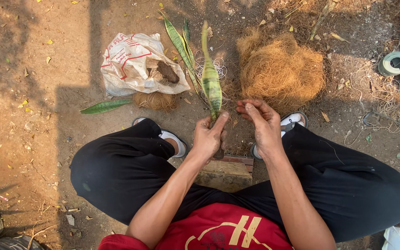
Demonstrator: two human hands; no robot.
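Note:
My left hand (209, 136) grips the base of a snake plant cutting (210, 78), a long green leaf mottled with yellow edges, held upright between my knees. My right hand (262, 125) hovers just to its right with dirty fingers loosely curled and pinched, holding nothing that I can make out. More snake plant leaves (180, 44) lie on the ground behind the held one. A heap of brown coconut fibre (278, 69) sits just beyond my right hand.
A torn white plastic sack (133, 62) with soil lies at the back left, a small fibre clump (154, 100) and a loose green leaf (103, 106) near it. A roll of string (394, 63) sits far right. I squat on a wooden block (225, 173) on bare earth.

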